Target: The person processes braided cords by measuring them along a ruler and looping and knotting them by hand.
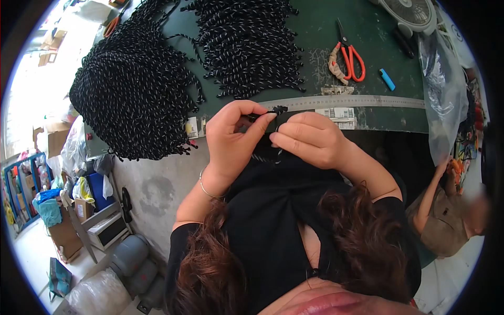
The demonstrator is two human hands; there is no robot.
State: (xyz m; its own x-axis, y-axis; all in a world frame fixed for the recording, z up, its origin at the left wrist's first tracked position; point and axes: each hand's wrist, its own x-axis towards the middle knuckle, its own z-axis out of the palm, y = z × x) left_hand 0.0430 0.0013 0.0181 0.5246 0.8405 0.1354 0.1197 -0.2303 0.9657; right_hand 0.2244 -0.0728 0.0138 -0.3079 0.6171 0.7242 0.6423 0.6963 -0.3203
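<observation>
Between my hands is a black cord with white flecks (pixel 280 109), with a knot at its upper end and part of its length hanging below. My left hand (pixel 233 128) pinches the cord just beside the knot, thumb against index finger. Close by on the right, my right hand (pixel 310 137) has its fingers closed on the cord below the knot. Both hands are over the near edge of the green table (pixel 320 21). A large pile of similar cords (pixel 136 84) hangs over the edge at the left, and a flatter bundle of cords (pixel 247 47) lies straight ahead.
A long metal ruler (pixel 367 101) runs along the table's near edge. Orange-handled scissors (pixel 350 62), a blue lighter (pixel 387 79) and a fan (pixel 407 13) are at the right. A plastic bag (pixel 441 89) hangs there, near another person (pixel 443 220).
</observation>
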